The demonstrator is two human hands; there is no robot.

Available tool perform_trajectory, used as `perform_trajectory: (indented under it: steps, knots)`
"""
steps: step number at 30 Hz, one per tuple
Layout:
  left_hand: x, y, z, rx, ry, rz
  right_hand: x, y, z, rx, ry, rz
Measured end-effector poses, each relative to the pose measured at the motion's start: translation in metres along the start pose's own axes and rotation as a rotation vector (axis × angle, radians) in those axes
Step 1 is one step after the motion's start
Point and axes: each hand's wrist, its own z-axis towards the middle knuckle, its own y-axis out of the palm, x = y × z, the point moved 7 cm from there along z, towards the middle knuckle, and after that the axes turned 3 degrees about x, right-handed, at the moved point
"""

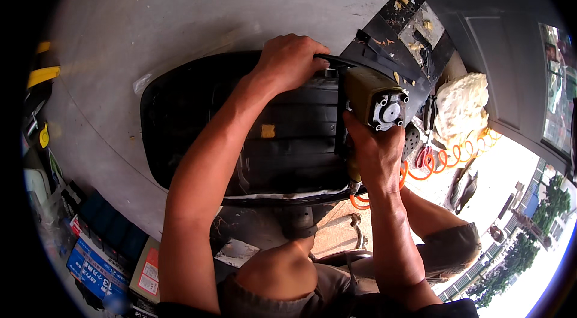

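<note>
An upturned black vehicle seat (288, 144), its ribbed plastic underside facing up, lies across in front of me. My left hand (290, 61) is closed over its far rim, gripping the dark cover edge. My right hand (380, 147) is wrapped round the handle of an air stapler (371, 91) with a bronze-coloured body and a silver cap. The stapler stands over the right end of the seat; its nose is hidden from view. A small tan patch (268, 130) shows on the seat's underside. Along the near rim runs a pale strip (294, 193).
A coiled orange air hose (445, 159) trails right from the stapler. Red-handled scissors (425, 157) lie beside a cream-coloured padded lump (463, 105). Scraps litter a black-and-grey surface (421, 33) by the grey door (505, 48). Boxes (99, 258) stand at lower left.
</note>
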Motion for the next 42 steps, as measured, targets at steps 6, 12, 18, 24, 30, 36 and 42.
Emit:
perform_trajectory:
  steps: [6,12,18,24,30,36,42]
  knots:
    - [-0.002,0.002,-0.001,0.028,0.009,-0.019,-0.004,0.013,0.003,0.003,-0.033,-0.011]
    - [-0.006,0.005,0.001,0.067,0.035,-0.005,-0.017,0.016,0.006,-0.020,-0.004,-0.069]
    - [-0.004,0.005,0.001,0.045,0.020,-0.008,-0.011,0.016,0.006,-0.003,-0.018,-0.084]
    - [-0.007,0.006,0.000,0.067,0.050,0.002,-0.014,0.021,0.007,0.012,-0.015,-0.100]
    - [-0.006,0.009,0.004,0.053,0.086,0.035,-0.015,0.025,0.011,0.077,-0.128,-0.049]
    - [-0.006,0.005,-0.007,0.053,0.139,0.059,-0.018,0.000,0.004,-0.011,-0.062,0.012]
    - [-0.029,-0.028,-0.040,0.185,0.095,0.011,-0.026,-0.012,0.001,-0.065,-0.006,0.109]
